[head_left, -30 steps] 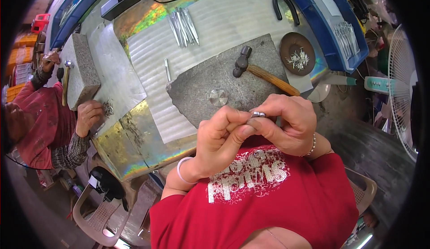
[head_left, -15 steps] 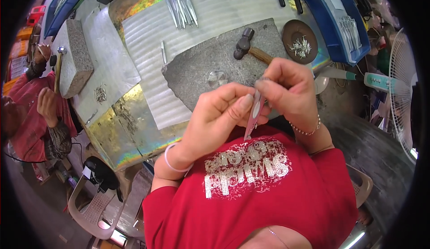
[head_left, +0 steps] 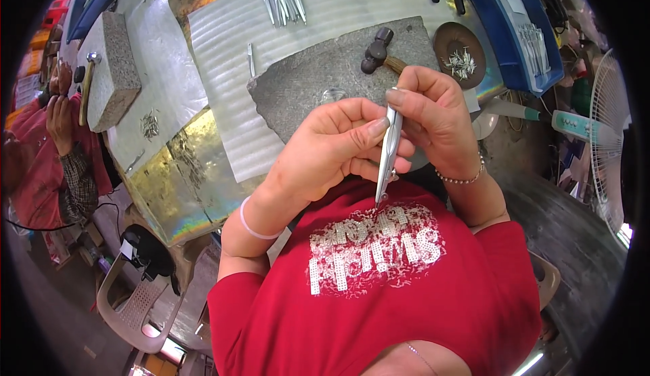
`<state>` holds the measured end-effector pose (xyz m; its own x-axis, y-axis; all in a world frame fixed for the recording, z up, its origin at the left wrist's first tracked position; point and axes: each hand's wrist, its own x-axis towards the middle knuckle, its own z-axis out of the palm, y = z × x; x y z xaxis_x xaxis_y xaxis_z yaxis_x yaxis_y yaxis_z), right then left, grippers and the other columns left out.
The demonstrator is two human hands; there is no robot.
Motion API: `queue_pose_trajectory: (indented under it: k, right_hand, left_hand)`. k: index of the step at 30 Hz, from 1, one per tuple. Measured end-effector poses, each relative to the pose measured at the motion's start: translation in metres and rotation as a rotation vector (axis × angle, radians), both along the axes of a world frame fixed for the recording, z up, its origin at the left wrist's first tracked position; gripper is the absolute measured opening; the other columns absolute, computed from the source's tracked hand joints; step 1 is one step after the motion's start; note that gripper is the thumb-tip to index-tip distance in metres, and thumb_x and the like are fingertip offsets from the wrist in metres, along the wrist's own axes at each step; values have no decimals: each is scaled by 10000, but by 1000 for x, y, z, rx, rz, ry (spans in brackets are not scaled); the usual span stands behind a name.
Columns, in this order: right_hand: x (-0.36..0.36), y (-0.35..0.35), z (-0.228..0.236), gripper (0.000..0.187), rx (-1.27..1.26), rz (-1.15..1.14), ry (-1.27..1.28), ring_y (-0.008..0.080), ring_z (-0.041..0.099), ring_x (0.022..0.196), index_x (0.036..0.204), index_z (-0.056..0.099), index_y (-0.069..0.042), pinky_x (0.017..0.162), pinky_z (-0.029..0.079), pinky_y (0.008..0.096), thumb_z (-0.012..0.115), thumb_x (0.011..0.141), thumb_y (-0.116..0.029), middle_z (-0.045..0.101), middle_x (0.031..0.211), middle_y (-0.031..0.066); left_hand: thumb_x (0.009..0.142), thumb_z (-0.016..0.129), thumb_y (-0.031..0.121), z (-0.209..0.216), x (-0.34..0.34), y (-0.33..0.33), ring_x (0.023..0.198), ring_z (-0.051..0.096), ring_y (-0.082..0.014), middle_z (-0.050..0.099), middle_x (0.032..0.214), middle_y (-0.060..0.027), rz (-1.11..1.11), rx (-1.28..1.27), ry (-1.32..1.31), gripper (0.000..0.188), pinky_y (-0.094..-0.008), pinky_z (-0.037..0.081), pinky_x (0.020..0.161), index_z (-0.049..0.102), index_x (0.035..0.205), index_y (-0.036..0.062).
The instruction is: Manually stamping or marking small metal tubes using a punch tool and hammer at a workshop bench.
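Silver tweezers point(head_left: 388, 147), slender and tapering to a point, hang upright between my two hands above my red shirt. My left hand point(head_left: 338, 142) is closed on their side, thumb and forefinger pinching near the upper half. My right hand point(head_left: 433, 108) pinches the top end with thumb and fingertips. Beyond my hands lies a flat grey stone slab point(head_left: 305, 75), with a small clear disc point(head_left: 333, 94) on it, partly hidden by my left hand. A ball-peen hammer point(head_left: 376, 50) rests on the slab, its wooden handle running behind my right hand.
A brown dish point(head_left: 452, 36) of small silver pins stands right of the slab. Bundled silver tweezers point(head_left: 281, 0) lie on the white foam sheet point(head_left: 227, 85). Blue bin point(head_left: 497, 31) at right, fan point(head_left: 602, 139) beyond. At left, a co-worker point(head_left: 57, 159) sits by a granite block point(head_left: 112, 71).
The tweezers have turned to show their silver side more fully, and my grip on them has shifted slightly. Both hands have risen a little in view. The co-worker's hands have moved up.
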<state>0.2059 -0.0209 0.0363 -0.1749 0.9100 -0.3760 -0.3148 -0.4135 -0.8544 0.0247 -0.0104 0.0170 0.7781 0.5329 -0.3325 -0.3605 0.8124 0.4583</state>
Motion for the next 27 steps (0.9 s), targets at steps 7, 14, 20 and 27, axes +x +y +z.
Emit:
queue_pose_trajectory:
  k: [7, 14, 20, 27]
  right_hand:
    - [-3, 7, -6, 169, -54, -19, 33, -4, 370, 420, 712, 548, -85, 367, 239, 168, 637, 849, -126, 488, 555, -61]
    - [-5, 8, -11, 190, -76, -25, 36, -6, 356, 411, 689, 539, -97, 364, 230, 168, 634, 850, -131, 472, 542, -66]
    - [-9, 15, -10, 192, -82, -8, 37, -6, 355, 413, 692, 537, -90, 365, 229, 169, 626, 856, -135, 477, 548, -62]
    - [-4, 42, 13, 216, 255, 86, -220, 16, 444, 524, 831, 545, -57, 465, 335, 167, 530, 930, -249, 553, 669, -21]
  left_hand:
    - [949, 496, 162, -10, 0, 2, 883, 666, -295, 640, 982, -198, 27, -90, -105, 222, -360, 582, 733, 506, 1071, -23]
    - [967, 432, 129, -14, 0, 0, 882, 662, -303, 618, 1003, -241, 49, -129, -151, 214, -388, 575, 750, 484, 1091, -38]
    - [943, 507, 148, -7, -3, 3, 867, 668, -259, 638, 994, -180, 75, -89, -65, 211, -321, 577, 710, 505, 1073, -18]
    - [909, 551, 63, 9, -22, -1, 930, 616, -187, 593, 1007, -102, 206, 292, 254, 221, -274, 532, 732, 463, 1099, -7]
